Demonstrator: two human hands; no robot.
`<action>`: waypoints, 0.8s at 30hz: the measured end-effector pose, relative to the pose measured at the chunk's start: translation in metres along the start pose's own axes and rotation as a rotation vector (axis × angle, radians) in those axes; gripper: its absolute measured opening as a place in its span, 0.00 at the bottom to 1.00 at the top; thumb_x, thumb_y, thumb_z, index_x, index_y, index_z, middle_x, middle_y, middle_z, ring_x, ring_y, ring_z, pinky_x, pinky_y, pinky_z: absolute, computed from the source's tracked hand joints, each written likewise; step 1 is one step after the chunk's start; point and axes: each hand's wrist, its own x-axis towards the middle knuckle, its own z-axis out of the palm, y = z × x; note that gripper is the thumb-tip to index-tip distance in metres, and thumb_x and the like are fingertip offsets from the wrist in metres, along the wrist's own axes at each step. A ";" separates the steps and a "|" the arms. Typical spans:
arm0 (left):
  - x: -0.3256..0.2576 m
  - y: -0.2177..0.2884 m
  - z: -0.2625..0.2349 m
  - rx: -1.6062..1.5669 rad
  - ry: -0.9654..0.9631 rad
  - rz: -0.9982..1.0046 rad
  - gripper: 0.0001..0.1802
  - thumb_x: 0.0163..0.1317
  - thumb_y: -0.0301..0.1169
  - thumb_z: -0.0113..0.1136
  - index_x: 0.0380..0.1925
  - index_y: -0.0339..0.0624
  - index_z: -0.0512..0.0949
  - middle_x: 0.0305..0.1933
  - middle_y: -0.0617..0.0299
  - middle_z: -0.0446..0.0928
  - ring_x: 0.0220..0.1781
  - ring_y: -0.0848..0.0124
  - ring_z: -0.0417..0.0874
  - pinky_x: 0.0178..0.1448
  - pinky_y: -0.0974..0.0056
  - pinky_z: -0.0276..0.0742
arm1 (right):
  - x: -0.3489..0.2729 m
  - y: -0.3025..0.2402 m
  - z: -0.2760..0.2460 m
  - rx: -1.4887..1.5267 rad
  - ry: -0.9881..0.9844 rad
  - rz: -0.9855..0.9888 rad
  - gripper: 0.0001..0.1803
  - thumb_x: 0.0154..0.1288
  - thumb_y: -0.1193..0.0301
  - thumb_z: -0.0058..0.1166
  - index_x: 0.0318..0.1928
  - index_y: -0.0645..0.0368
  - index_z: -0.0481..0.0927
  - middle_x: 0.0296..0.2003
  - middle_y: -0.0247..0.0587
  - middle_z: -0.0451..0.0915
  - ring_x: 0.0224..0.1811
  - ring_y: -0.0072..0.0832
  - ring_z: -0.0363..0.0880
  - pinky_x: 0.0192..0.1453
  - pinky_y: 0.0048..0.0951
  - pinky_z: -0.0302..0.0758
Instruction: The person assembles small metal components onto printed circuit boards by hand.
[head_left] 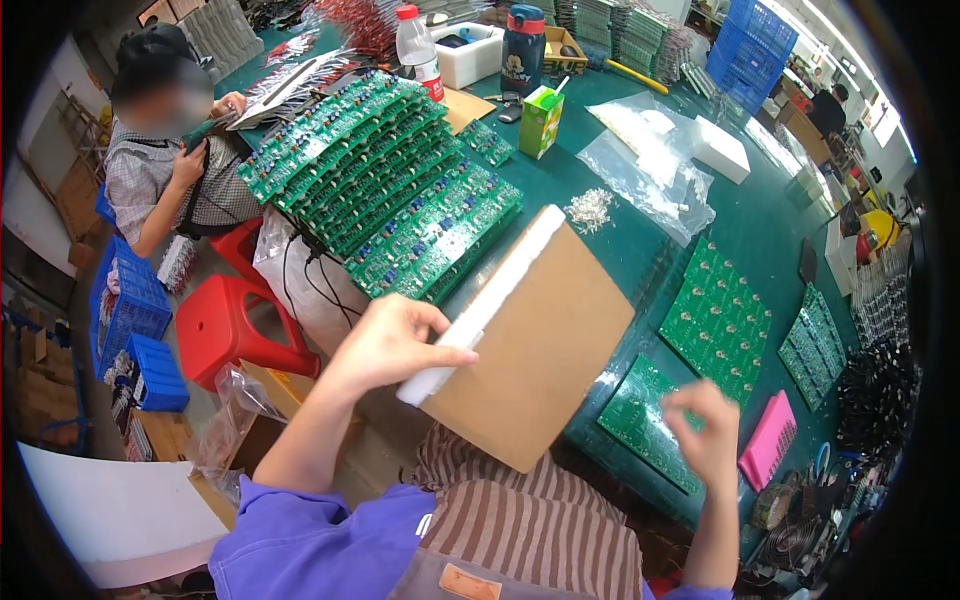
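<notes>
My left hand [395,345] grips the white foam strip along the left edge of a flat brown board [540,350], thumb on top. The board is tilted at the table's near edge, above my lap. On the right, my right hand [703,430] is over a green circuit board panel [640,415], its fingers curled together. Whatever they pinch, if anything, is too small to make out. A larger green panel [715,325] with rows of small parts lies just beyond. Past the brown board's far corner is a small heap of white parts [591,210].
Stacked populated circuit boards [350,170] fill the left of the green table. A pink notebook [768,440] lies right of my right hand. Farther back are a plastic bag of white parts [650,150], a drink carton [541,122] and a dark flask [524,50]. Another person [165,130] sits at left.
</notes>
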 end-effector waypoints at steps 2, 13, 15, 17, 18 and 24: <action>0.003 -0.003 0.013 0.034 -0.037 0.042 0.19 0.46 0.41 0.71 0.35 0.40 0.84 0.10 0.71 0.63 0.14 0.84 0.59 0.18 0.70 0.54 | 0.061 -0.006 0.017 0.174 0.109 -0.008 0.04 0.55 0.76 0.59 0.31 0.62 0.80 0.29 0.43 0.79 0.31 0.30 0.78 0.35 0.27 0.73; -0.015 -0.073 0.044 -0.172 0.206 -0.098 0.19 0.57 0.44 0.62 0.34 0.36 0.82 0.18 0.60 0.77 0.15 0.75 0.71 0.22 0.66 0.66 | 0.289 -0.017 0.147 0.086 -0.291 0.083 0.41 0.49 0.43 0.59 0.52 0.66 0.74 0.48 0.56 0.77 0.52 0.43 0.75 0.58 0.36 0.69; -0.025 -0.095 0.027 -0.676 0.163 -0.191 0.24 0.63 0.49 0.55 0.38 0.35 0.79 0.17 0.71 0.69 0.12 0.81 0.60 0.17 0.73 0.55 | 0.296 -0.032 0.149 0.155 -0.507 0.190 0.42 0.47 0.43 0.61 0.52 0.66 0.74 0.48 0.52 0.77 0.53 0.38 0.75 0.58 0.32 0.69; -0.015 -0.095 0.020 -0.936 0.177 -0.290 0.26 0.62 0.55 0.52 0.30 0.39 0.76 0.13 0.75 0.58 0.12 0.84 0.54 0.15 0.74 0.46 | 0.299 -0.032 0.142 0.214 -0.616 0.207 0.45 0.48 0.43 0.61 0.56 0.67 0.69 0.53 0.54 0.73 0.57 0.38 0.71 0.61 0.32 0.65; -0.006 -0.097 0.017 -1.036 0.185 -0.334 0.28 0.60 0.57 0.53 0.27 0.39 0.75 0.13 0.75 0.57 0.12 0.84 0.54 0.15 0.73 0.46 | 0.299 -0.033 0.138 0.273 -0.727 0.229 0.49 0.49 0.43 0.61 0.61 0.68 0.65 0.58 0.55 0.69 0.62 0.38 0.67 0.64 0.32 0.62; 0.016 -0.072 0.015 -0.706 0.316 -0.396 0.28 0.57 0.55 0.60 0.20 0.39 0.72 0.12 0.74 0.59 0.10 0.83 0.54 0.14 0.72 0.45 | 0.293 -0.003 0.153 0.361 -0.564 0.283 0.45 0.47 0.50 0.67 0.59 0.66 0.67 0.53 0.52 0.73 0.57 0.36 0.70 0.61 0.31 0.64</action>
